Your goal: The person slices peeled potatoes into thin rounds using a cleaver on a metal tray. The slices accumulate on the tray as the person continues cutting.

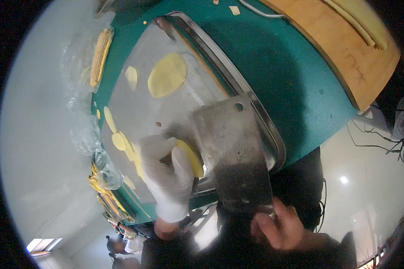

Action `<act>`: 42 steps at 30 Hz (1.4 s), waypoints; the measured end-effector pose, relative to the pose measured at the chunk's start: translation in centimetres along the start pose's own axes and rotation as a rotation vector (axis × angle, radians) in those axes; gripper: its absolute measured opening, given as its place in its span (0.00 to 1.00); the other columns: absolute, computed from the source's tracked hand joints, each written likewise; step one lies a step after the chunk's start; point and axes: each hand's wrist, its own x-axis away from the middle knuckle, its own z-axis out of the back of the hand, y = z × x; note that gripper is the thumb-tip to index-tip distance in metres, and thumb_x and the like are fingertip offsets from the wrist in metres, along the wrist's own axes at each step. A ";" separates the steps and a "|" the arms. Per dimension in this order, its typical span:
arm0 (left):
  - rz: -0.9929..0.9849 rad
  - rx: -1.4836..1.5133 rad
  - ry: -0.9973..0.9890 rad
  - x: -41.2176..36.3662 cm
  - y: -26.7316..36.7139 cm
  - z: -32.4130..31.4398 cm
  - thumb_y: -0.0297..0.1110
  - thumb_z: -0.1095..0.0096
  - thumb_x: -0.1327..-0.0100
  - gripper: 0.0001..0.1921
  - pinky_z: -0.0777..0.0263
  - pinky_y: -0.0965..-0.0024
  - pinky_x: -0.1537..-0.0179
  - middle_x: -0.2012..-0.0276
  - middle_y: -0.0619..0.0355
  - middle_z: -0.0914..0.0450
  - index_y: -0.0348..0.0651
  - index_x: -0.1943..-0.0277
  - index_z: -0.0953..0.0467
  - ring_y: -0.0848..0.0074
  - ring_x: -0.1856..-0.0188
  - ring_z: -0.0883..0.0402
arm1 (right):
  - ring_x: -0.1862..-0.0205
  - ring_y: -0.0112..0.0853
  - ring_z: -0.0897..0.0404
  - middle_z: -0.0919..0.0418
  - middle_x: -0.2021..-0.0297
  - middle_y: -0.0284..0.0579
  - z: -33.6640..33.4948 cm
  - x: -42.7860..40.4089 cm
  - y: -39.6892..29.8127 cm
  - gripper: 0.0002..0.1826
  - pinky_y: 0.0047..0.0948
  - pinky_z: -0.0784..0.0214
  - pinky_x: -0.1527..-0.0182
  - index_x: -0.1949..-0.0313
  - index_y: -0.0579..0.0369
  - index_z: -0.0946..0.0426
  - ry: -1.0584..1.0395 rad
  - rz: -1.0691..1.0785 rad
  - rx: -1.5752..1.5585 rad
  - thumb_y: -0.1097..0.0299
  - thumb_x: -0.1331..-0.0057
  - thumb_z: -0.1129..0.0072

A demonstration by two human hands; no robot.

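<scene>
My left hand (165, 178), in a white glove, grips a cut piece of peeled yellow potato (190, 158) against a grey metal tray (165, 112). My right hand (281, 225) is bare and closed around the handle end of a wide cleaver (235, 151). The cleaver's broad blade, with a hole near one corner, lies just right of the potato and over the tray's rim. Whether its edge touches the potato cannot be told. A large oval potato slice (168, 75) and a smaller slice (131, 77) rest farther up the tray. Several thin slices (118, 141) overlap along its left side.
Beneath the tray is a green tabletop (272, 77). A wooden board (343, 43) bearing long yellow strips sits at upper right. Clear plastic wrap (80, 111) and a corn cob (101, 57) lie along the left edge. Other people (124, 247) are at lower left.
</scene>
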 end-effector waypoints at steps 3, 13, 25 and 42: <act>-0.057 0.025 0.028 -0.2 -0.6 -0.1 0.34 0.38 0.22 0.10 0.28 0.62 0.49 0.55 0.48 0.24 0.36 0.49 0.25 0.64 0.54 0.23 | 0.70 0.44 0.11 0.14 0.69 0.49 -0.2 0.2 -0.2 0.14 0.44 0.20 0.67 0.45 0.60 0.30 0.037 -0.039 0.160 0.63 0.21 0.43; -0.161 -0.009 0.007 -0.5 -0.6 0.2 0.27 0.40 0.24 0.05 0.27 0.60 0.53 0.58 0.47 0.24 0.37 0.50 0.26 0.60 0.58 0.22 | 0.64 0.63 0.12 0.15 0.67 0.62 -1.9 -0.2 -1.5 0.13 0.58 0.20 0.64 0.49 0.62 0.31 0.175 0.024 0.245 0.63 0.20 0.46; -0.194 -0.051 -0.064 -0.7 -0.4 0.6 0.24 0.43 0.23 0.05 0.27 0.57 0.56 0.59 0.46 0.24 0.37 0.48 0.26 0.56 0.59 0.22 | 0.71 0.57 0.14 0.16 0.68 0.57 -2.2 0.4 -0.7 0.16 0.56 0.22 0.65 0.47 0.65 0.29 0.217 0.070 0.407 0.61 0.21 0.47; -0.222 -0.086 -0.059 -0.4 -0.4 0.5 0.25 0.52 0.19 0.06 0.27 0.60 0.50 0.55 0.45 0.24 0.35 0.46 0.27 0.63 0.55 0.24 | 0.73 0.61 0.14 0.16 0.70 0.63 -2.6 -0.4 -1.2 0.17 0.56 0.22 0.70 0.45 0.73 0.31 0.203 0.138 0.417 0.72 0.24 0.41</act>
